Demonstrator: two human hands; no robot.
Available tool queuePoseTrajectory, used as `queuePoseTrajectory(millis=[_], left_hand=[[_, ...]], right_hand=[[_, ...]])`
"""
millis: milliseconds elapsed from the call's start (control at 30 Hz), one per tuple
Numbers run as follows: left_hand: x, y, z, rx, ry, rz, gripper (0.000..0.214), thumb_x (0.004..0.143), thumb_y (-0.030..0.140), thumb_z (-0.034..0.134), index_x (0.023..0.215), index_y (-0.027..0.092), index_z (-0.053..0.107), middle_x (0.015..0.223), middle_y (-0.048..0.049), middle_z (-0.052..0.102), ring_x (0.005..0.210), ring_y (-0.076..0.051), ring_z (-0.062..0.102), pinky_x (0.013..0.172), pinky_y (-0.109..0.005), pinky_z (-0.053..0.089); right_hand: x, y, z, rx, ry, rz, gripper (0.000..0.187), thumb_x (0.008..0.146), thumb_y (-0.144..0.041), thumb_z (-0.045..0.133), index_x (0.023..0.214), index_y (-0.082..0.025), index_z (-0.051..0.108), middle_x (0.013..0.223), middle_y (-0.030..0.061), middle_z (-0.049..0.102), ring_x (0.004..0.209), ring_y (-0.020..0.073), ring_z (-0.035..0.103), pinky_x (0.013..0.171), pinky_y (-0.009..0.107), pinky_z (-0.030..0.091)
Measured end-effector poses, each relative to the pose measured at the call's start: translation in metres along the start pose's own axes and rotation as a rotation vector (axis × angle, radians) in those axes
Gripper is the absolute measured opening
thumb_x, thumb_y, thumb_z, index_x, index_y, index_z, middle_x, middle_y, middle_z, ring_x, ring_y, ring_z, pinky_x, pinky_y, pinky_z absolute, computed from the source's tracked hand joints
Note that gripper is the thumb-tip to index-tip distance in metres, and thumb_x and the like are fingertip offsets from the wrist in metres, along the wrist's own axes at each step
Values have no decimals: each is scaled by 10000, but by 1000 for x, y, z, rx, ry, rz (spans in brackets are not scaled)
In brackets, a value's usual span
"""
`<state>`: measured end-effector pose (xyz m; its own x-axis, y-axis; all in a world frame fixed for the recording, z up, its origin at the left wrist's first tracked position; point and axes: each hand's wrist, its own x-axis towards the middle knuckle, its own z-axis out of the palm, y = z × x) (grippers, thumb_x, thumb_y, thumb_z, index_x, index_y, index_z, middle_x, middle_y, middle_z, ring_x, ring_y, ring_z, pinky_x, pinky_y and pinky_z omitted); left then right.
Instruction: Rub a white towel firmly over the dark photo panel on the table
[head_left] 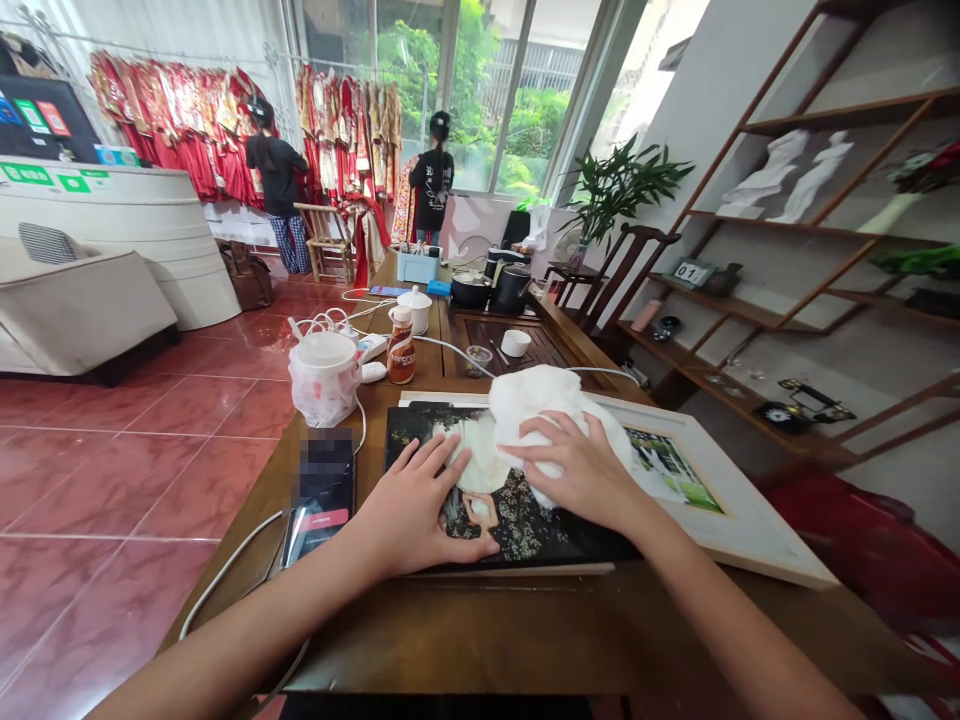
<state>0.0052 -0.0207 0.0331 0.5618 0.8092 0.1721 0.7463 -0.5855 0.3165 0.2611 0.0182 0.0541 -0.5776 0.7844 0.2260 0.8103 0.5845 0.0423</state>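
Observation:
A dark photo print (517,525) showing a figure in a white dress lies flat on the wooden table. My left hand (420,505) rests on its left part, fingers spread and nothing held. My right hand (562,460) is closed over a bulky wad of white cloth (536,395), pressed on the print's upper right part; whether it is cloth or cotton wadding is hard to tell. Beneath the print and reaching out to the right is a white picture frame (739,490) with a smaller wedding photo (671,468) in it.
Left of the print lie a phone (319,520) with a white cable and a bagged white tub (325,375). A brown bottle (401,347), a lidded white cup (415,310), a small white bowl (514,343) and a black pot (471,290) stand farther back. Two people stand near hanging red garments.

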Motion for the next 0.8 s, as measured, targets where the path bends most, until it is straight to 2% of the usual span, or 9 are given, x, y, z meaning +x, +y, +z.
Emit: queuePoseTrajectory(millis=[100,200,333,400,533,600,667,800], left_hand=[[1,1,-3,8,-14,-11,1019,751,795,550,1515,156,334,1589,-127,241,1462,-334,225,1188,-529,188],[2,1,-4,14,-23,-17,1032,750,799,547,1522,155,317,1591,-128,233,1463,-333,220,1190,-526,188],[4,-1,-1,0,-19,-12,1034,755,820,518,1531,175,292,1599,-116,214,1470,-327,198,1194,-525,177],[6,-2,2,-7,-11,-9,1030,759,829,500,1535,187,282,1604,-108,202,1474,-322,187,1198,-520,167],[9,-3,6,-19,29,-2,1033,753,832,508,1526,179,299,1598,-119,232,1471,-323,203,1199,-513,173],[10,-1,5,-32,64,1,970,794,786,512,1516,169,314,1580,-126,286,1461,-309,245,1198,-500,187],[12,0,3,-52,100,-4,819,876,680,501,1498,171,341,1551,-120,353,1442,-281,301,1196,-487,205],[13,1,2,-112,168,-47,543,958,448,473,1429,181,433,1480,-103,464,1377,-251,413,1176,-471,266]], right_hand=[[8,12,1,-14,20,41,365,916,-349,461,1223,-459,625,1207,26,629,1196,311,494,966,652,276],[8,15,-5,-9,19,17,374,905,-437,488,1263,-455,595,1284,27,595,1227,317,481,997,652,270],[4,25,-18,-32,91,-5,627,843,-573,550,1435,-416,417,1480,50,429,1341,325,385,1055,578,295],[5,36,-20,-79,127,23,737,807,-627,570,1473,-391,360,1519,65,378,1380,340,333,1078,579,272],[11,58,-9,-97,55,69,794,782,-703,546,1476,-365,357,1528,86,373,1395,369,314,1092,629,228],[13,62,-3,-65,15,62,813,764,-711,562,1472,-365,363,1521,84,386,1387,378,324,1078,631,260],[13,61,1,-40,-3,39,848,726,-712,604,1465,-364,376,1516,83,393,1383,396,318,1060,631,291],[8,47,1,3,-8,1,867,685,-673,660,1450,-352,406,1510,86,399,1389,419,291,1046,637,308]])
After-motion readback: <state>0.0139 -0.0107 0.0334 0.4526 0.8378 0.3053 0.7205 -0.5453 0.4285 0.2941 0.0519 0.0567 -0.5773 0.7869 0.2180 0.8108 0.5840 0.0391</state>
